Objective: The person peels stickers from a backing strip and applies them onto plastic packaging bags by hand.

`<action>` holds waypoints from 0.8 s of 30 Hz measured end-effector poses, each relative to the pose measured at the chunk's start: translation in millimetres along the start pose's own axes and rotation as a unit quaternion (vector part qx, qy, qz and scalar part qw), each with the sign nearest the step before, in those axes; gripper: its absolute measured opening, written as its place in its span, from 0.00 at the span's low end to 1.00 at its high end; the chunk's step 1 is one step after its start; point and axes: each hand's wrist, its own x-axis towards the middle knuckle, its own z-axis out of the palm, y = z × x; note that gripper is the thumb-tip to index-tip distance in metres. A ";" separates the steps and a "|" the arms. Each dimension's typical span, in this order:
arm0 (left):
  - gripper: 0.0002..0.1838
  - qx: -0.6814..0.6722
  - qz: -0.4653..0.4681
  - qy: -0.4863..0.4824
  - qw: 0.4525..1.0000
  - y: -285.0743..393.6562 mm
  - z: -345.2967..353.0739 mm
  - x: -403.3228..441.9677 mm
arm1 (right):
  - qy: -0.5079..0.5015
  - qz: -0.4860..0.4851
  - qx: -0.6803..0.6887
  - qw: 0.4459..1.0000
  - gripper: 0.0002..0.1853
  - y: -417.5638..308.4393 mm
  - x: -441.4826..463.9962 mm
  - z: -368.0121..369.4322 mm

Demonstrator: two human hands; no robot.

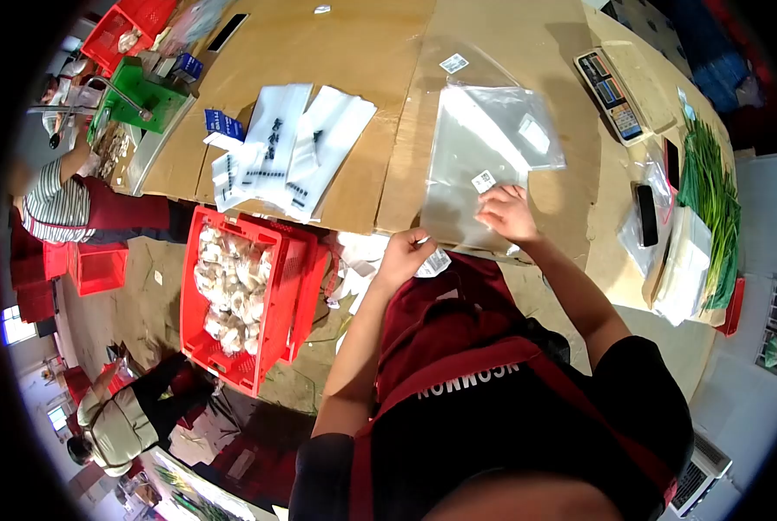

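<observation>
Black cloth shirt (492, 434), six o'clock; my left grip (413, 252) clamps white printed paper (434, 263), probably for reach; right grip (489, 214), can't tell.

We hold our right hand (507, 213) over the clear bags (454, 178), our left hand (404, 259) at their near edge, the scale (612, 97) to their right.

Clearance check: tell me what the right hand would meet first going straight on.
Probably the small white label by the right hand, over the clear plastic bag; contact and depth unclear.
</observation>
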 end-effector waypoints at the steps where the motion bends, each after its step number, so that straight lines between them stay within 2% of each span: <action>1: 0.07 -0.034 0.010 0.002 0.999 0.6 6.1 -1.4 | -0.009 0.016 0.006 1.000 0.11 2.4 -3.8 -3.8; 2: 0.07 -0.067 0.023 0.003 0.998 2.6 11.0 -0.7 | -0.015 0.033 0.009 0.999 0.11 3.9 -7.4 -8.6; 3: 0.07 -0.018 0.020 0.012 1.000 6.9 -25.4 -6.4 | 0.024 0.027 0.039 0.999 0.11 -12.4 19.8 22.1; 6: 0.08 -0.083 0.000 0.027 0.996 8.8 -3.5 -7.1 | 0.013 0.019 0.045 0.999 0.07 -20.4 14.6 -6.8; 8: 0.09 -0.050 0.003 0.021 0.999 2.2 -4.3 -8.2 | 0.029 0.042 0.050 0.997 0.04 -26.7 13.0 -8.4; 17: 0.09 -0.072 -0.015 0.028 0.997 6.8 -4.1 -9.0 | 0.037 0.092 0.126 0.987 0.03 -9.5 13.4 12.0; 20: 0.09 -0.064 -0.001 0.034 0.997 -6.0 -4.5 -8.6 | 0.003 0.078 0.140 0.987 0.02 -4.8 17.8 5.0; 21: 0.09 -0.064 0.000 0.035 0.997 -5.0 -7.2 -8.2 | 0.085 0.164 0.267 0.946 0.02 1.9 19.6 -1.9; 22: 0.08 -0.017 0.001 0.030 0.999 -2.3 -10.8 -8.3 | 0.162 0.243 0.387 0.875 0.04 7.4 25.7 -15.8; 23: 0.07 0.027 0.000 0.025 0.999 -0.4 -11.7 -10.4 | 0.308 0.303 0.238 0.870 0.07 16.5 32.1 -32.1; 24: 0.07 0.026 -0.004 0.026 0.999 2.2 -9.1 -12.0 | 0.426 0.264 0.232 0.833 0.08 23.6 41.2 -57.0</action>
